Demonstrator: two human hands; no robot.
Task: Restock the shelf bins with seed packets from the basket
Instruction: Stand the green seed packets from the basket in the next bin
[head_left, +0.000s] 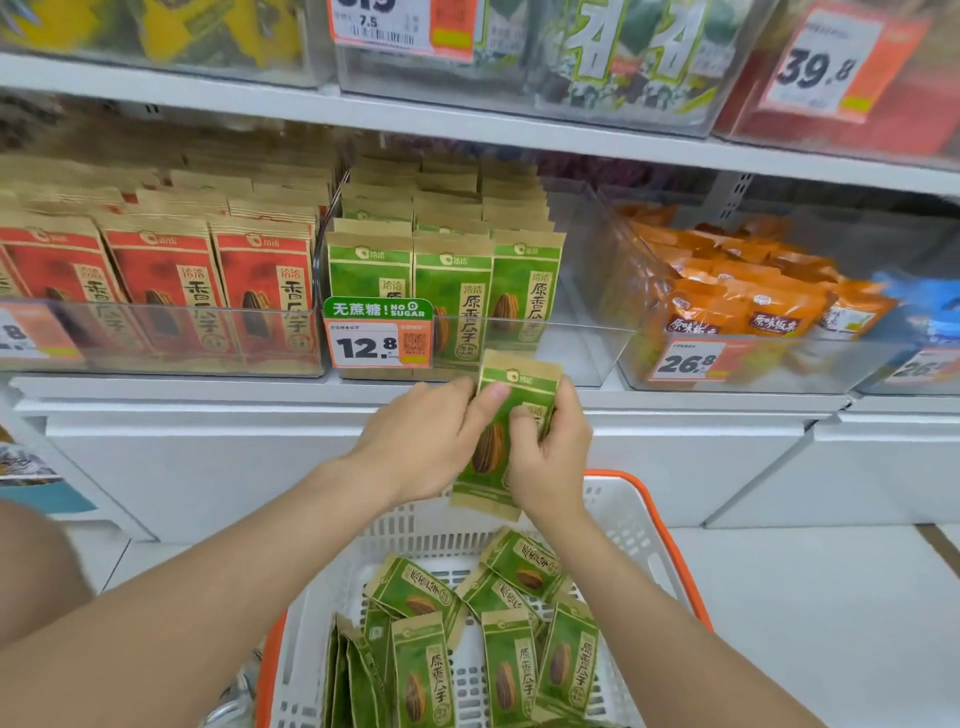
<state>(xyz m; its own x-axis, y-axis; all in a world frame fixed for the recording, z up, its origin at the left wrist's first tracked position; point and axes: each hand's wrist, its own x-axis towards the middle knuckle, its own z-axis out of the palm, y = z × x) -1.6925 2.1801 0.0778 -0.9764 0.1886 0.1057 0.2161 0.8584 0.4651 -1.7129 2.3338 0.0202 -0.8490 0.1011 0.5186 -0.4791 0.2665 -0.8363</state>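
Loose packets (509, 665), green ones, are seen lying in a white basket (670, 545) with an orange rim, below both hands and nearer the camera. One green packet (514, 384) is held upright, slightly tilted, between the hands and above the basket's far wall. It is gripped at its left edge by the left hand (421, 441), whose thumb is laid across the front. The right edge is gripped by the right hand (550, 457), with the thumb pressed on the front and the fingers curled round the side. Just above the hands a clear bin (571, 332) is set on the shelf, and stocked packets (452, 280) of the same green kind are stood upright in it. A price tag (379, 345) marked 12.8 is fixed to the bin's front, up and left of the left hand. Red packets (171, 280) are ranged further left, orange packets (743, 291) further right
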